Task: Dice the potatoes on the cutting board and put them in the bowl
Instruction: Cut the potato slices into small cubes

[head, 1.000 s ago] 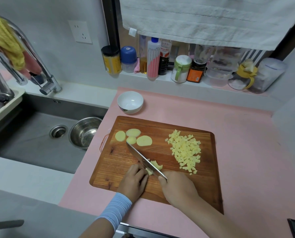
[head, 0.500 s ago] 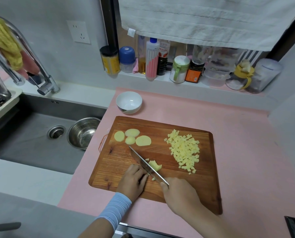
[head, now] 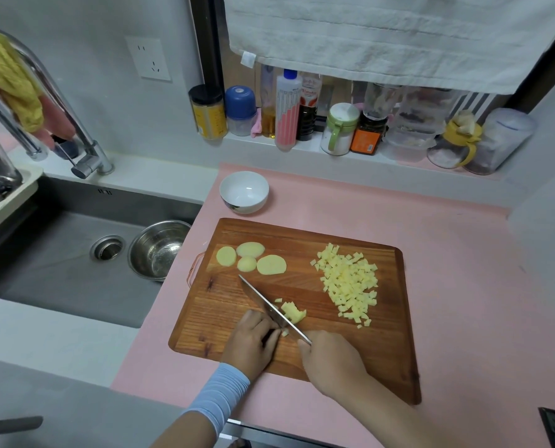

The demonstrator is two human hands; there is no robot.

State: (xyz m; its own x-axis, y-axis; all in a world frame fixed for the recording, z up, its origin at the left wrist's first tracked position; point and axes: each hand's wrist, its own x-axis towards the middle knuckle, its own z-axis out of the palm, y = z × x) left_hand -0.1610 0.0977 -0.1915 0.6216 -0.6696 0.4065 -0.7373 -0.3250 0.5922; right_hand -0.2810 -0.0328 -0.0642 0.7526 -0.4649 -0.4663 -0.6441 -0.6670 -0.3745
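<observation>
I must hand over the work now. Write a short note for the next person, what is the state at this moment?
Right hand grips the knife, blade down on the cutting board.
Left hand steadies the small potato piece beside the blade.
Done: diced pile on the board's right side, plus a few fresh cubes by the blade.
Left: four potato slices at the board's far left are uncut; the white bowl beyond the board holds nothing yet.

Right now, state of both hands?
Left hand: curled, fingertips pinning the potato piece on the board.
Right hand: closed on the knife handle.
</observation>
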